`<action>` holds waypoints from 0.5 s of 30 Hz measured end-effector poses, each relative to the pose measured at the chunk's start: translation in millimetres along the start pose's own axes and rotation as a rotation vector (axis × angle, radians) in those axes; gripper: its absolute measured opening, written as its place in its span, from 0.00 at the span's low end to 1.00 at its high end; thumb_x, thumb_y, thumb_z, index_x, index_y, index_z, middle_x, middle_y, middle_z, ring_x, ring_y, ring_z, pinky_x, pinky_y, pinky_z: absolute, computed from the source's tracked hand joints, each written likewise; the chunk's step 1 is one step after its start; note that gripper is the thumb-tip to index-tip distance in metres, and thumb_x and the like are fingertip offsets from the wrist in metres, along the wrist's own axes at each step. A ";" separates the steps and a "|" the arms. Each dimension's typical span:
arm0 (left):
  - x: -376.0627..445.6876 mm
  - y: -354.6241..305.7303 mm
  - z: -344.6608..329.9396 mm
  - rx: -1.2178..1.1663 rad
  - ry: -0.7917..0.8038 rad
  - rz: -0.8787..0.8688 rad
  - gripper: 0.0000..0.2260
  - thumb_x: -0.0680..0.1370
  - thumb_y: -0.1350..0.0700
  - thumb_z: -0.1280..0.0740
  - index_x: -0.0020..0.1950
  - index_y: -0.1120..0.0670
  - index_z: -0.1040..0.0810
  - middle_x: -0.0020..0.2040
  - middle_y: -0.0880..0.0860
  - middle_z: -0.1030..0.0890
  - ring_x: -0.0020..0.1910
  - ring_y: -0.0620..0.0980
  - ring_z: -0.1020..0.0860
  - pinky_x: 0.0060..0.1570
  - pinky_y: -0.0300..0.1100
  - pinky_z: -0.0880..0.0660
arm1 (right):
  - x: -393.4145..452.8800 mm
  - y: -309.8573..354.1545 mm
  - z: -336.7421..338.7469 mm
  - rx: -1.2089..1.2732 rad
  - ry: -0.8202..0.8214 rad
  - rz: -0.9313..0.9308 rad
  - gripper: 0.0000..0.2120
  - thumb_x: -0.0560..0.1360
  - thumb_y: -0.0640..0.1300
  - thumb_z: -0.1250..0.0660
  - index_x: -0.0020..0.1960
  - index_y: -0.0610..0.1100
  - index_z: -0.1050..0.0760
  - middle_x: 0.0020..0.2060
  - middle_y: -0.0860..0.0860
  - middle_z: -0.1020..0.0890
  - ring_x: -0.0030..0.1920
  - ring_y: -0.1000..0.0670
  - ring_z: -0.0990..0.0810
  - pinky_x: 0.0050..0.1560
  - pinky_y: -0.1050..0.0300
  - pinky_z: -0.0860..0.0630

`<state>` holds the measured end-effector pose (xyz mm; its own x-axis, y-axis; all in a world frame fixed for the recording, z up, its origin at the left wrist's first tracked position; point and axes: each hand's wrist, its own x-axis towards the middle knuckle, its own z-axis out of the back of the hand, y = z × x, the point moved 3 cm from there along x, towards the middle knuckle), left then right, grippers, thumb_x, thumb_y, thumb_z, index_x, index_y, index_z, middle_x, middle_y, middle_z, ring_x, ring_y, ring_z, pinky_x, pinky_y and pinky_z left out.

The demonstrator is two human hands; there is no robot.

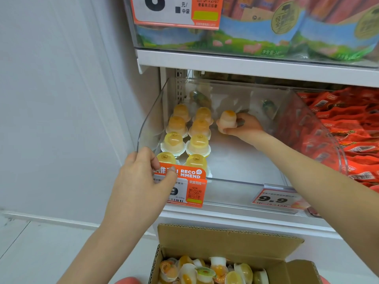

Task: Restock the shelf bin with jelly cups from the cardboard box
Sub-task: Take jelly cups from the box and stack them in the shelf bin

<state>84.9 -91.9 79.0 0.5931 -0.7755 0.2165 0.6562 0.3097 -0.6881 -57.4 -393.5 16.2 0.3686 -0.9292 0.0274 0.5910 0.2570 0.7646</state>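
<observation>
A clear plastic shelf bin [242, 181] sits on the middle shelf. Two rows of yellow and orange jelly cups [187, 138] stand upside down along its left side. My right hand [244, 126] reaches deep into the bin and grips one pale jelly cup [227, 120] with an orange top, just right of the rows. My left hand [141, 181] holds the bin's front left corner, over the orange price tag [188, 185]. The open cardboard box [231, 255] below holds several loose jelly cups [207, 272].
Red snack packets [344, 136] fill the neighbouring bin on the right. Bagged goods [256, 27] fill the shelf above, its edge overhanging the bin. A white wall [61, 99] lies to the left. A 9.9 price label [274, 198] hangs at the bin's front right.
</observation>
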 end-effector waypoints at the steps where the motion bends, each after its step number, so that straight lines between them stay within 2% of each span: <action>1: -0.1 0.0 -0.1 -0.001 -0.002 -0.004 0.11 0.75 0.50 0.33 0.40 0.50 0.35 0.40 0.46 0.31 0.38 0.45 0.29 0.32 0.35 0.35 | 1.2 -0.9 -1.6 -0.005 0.010 -0.008 0.17 0.63 0.53 0.23 0.40 0.54 0.30 0.36 0.59 0.27 0.37 0.57 0.28 0.42 0.70 0.32; 3: -0.3 -0.2 -0.1 -0.002 -0.004 -0.010 0.11 0.75 0.50 0.33 0.40 0.50 0.35 0.40 0.45 0.32 0.38 0.46 0.29 0.32 0.36 0.34 | 4.4 -1.5 -5.2 -0.043 -0.008 0.001 0.19 0.61 0.57 0.23 0.45 0.50 0.27 0.39 0.57 0.25 0.41 0.56 0.26 0.45 0.64 0.33; 5: -0.6 -0.5 -0.3 -0.003 -0.004 -0.012 0.12 0.75 0.50 0.33 0.39 0.50 0.35 0.40 0.45 0.32 0.38 0.46 0.29 0.32 0.36 0.34 | 5.9 -1.4 -6.7 -0.069 -0.065 0.009 0.19 0.64 0.54 0.23 0.50 0.47 0.24 0.43 0.55 0.22 0.46 0.53 0.24 0.46 0.64 0.33; 9: -0.9 -0.3 -0.7 -0.003 -0.002 -0.010 0.11 0.75 0.49 0.34 0.40 0.50 0.35 0.41 0.45 0.32 0.38 0.45 0.29 0.32 0.35 0.35 | 2.1 1.8 -7.5 0.006 -0.108 -0.018 0.22 0.66 0.49 0.22 0.56 0.44 0.23 0.51 0.52 0.20 0.50 0.53 0.23 0.51 0.62 0.29; 12: -1.2 0.1 -0.7 -0.006 0.000 -0.014 0.11 0.75 0.50 0.33 0.40 0.50 0.35 0.41 0.44 0.32 0.39 0.45 0.29 0.32 0.34 0.35 | 1.0 4.4 -8.6 0.012 -0.110 -0.021 0.23 0.65 0.48 0.22 0.58 0.45 0.23 0.54 0.50 0.19 0.54 0.51 0.21 0.54 0.60 0.27; 15: -1.7 0.7 -0.6 -0.008 0.006 -0.018 0.12 0.75 0.50 0.33 0.40 0.50 0.36 0.41 0.44 0.32 0.40 0.46 0.29 0.32 0.35 0.34 | 2.6 3.7 -8.8 0.009 -0.114 -0.028 0.22 0.65 0.50 0.23 0.56 0.46 0.23 0.52 0.51 0.19 0.50 0.53 0.23 0.50 0.62 0.29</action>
<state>84.1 -90.8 77.8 0.5786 -0.7840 0.2250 0.6631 0.2915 -0.6895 -47.9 -392.6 13.4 0.2679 -0.9602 0.0788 0.5936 0.2289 0.7715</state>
